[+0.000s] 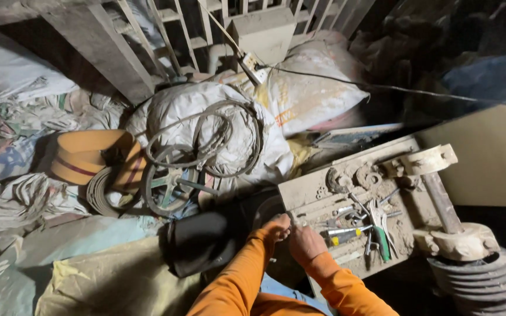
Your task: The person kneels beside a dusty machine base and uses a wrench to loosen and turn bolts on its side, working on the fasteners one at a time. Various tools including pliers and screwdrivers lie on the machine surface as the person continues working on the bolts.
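Both hands' grip [291,234] meets beside dusty tray [323,187].

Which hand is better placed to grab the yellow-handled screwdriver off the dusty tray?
Probably the right hand: it sits just beside the yellow-handled screwdriver on the dusty tray, while the left hand is farther off, at the tray's edge.

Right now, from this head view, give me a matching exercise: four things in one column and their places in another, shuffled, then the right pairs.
Things:
1. grooved pulley
2. coiled belts
3. screwdriver
4. orange strap roll

Places:
A. far left, among the sacks
B. on the dusty tray, beside the right hand
C. bottom right corner
D. draped over the white sack

Pairs: 1-C, 2-D, 3-B, 4-A
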